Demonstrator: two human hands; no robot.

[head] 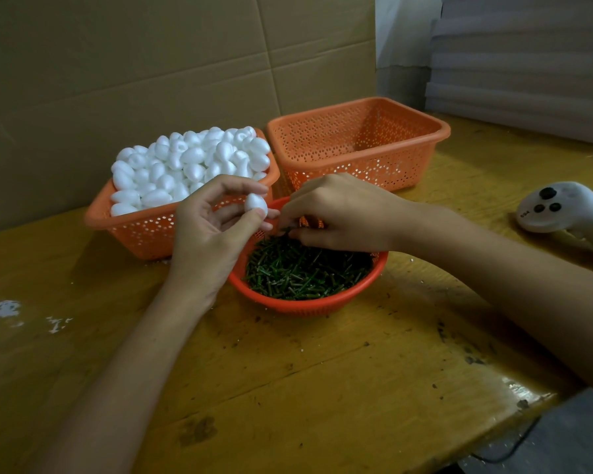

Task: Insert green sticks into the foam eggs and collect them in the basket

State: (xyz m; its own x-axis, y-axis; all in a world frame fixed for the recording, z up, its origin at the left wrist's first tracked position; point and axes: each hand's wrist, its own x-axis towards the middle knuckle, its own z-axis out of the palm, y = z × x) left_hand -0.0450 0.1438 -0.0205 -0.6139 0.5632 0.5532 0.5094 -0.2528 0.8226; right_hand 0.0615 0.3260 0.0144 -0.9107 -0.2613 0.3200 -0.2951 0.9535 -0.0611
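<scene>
My left hand (209, 223) pinches one white foam egg (256, 204) between thumb and fingers, just above the left rim of the round orange bowl (300, 306). The bowl holds a heap of short green sticks (305, 268). My right hand (339, 213) hovers over the bowl's far side, fingertips closed on a green stick (290, 229) close to the egg. An orange rectangular basket (141, 230) at the left is piled with foam eggs (189, 162). A second orange basket (360, 145) behind the bowl shows nothing inside.
A white hand controller (558, 208) lies at the right on the yellow wooden table (322, 371). Cardboard sheets (151, 63) stand behind the baskets. White foam crumbs (0, 309) lie at the left. The table's edge falls away at the lower right.
</scene>
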